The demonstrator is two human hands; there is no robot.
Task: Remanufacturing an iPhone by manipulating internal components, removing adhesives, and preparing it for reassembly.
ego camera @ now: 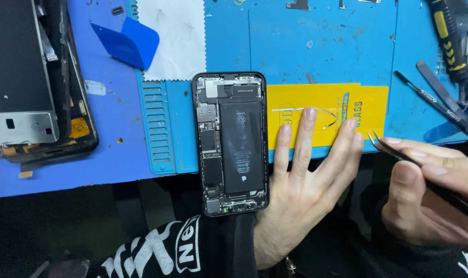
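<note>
Left hand (308, 180) lies flat, fingers spread, on the yellow sheet (362, 110) just beside the opened phone (230, 144), fingertips touching a thin white flex cable (316, 110). Right hand (429, 193) is pinching black tweezers (393, 149), tips slightly apart near the left hand's little finger. Everything sits on a blue mat (321, 46), with 1 blue pick (128, 41) further up.

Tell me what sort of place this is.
Most likely a phone repair bench. An opened black smartphone with its battery exposed lies on a blue silicone work mat, the right hand holds thin metal tweezers, and a blue plastic pry pick lies nearby.
</note>
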